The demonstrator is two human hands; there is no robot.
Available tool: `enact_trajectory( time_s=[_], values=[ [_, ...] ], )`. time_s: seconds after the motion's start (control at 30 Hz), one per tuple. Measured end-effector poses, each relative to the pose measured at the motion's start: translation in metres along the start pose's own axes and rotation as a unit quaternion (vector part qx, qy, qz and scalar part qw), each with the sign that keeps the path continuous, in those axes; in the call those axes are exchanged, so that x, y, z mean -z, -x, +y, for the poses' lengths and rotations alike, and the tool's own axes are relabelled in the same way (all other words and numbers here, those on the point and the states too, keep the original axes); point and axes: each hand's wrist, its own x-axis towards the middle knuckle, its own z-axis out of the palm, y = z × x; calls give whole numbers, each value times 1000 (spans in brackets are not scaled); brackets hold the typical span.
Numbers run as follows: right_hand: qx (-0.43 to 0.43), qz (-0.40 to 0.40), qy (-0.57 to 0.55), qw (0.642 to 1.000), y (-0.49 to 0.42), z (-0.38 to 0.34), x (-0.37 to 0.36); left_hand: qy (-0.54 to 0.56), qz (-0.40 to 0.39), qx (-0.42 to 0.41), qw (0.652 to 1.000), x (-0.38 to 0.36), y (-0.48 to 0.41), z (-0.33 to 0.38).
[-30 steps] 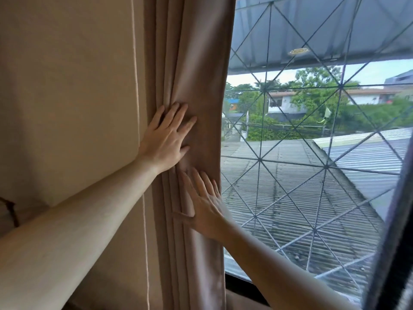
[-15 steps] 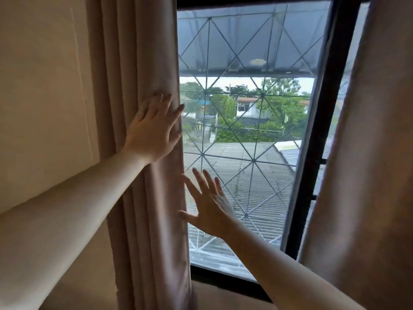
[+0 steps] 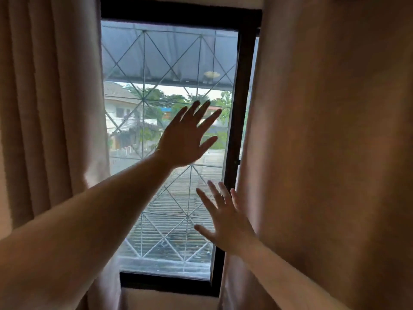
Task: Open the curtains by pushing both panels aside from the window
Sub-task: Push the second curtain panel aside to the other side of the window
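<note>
Two beige curtain panels flank one black-framed window [image 3: 242, 104], the left panel [image 3: 55, 104] bunched aside, the right panel [image 3: 330, 142] covering its side, while two hands, left hand [image 3: 186, 139] and right hand [image 3: 225, 222], hang between them, fingers spread, gripping nothing.

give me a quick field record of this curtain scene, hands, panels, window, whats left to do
left hand: open, fingers spread, raised in front of the glass, no grip on anything
right hand: open, fingers spread, by the inner edge of the right panel; contact unclear
left curtain panel: gathered in folds at the window's left side
right curtain panel: hangs over the right part of the window
window: dark frame, diamond grille outside the glass
left to do: push the right panel aside
</note>
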Motion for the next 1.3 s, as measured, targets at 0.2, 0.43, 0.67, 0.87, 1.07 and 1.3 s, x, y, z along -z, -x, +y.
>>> enact_trajectory(
  time_s=[0.2, 0.43, 0.67, 0.87, 1.07, 1.3],
  values=[
    [-34, -9, 22, 999, 23, 42, 21, 37, 28, -29, 999, -9, -50, 52],
    [-60, -2, 10, 998, 23, 69, 16, 88, 60, -69, 992, -30, -100, 84],
    [-91, 2, 72, 993, 24, 98, 17, 106, 86, -108, 985, -60, -138, 108],
    [-131, 10, 115, 985, 21, 124, 15, 171, 88, -132, 972, -83, -170, 126],
    [-174, 20, 141, 974, 28, 151, 13, 208, 97, -147, 962, -103, -190, 149],
    [-213, 5, 165, 963, 48, 179, 20, 244, 104, -162, 951, -114, -205, 192]
  ],
)
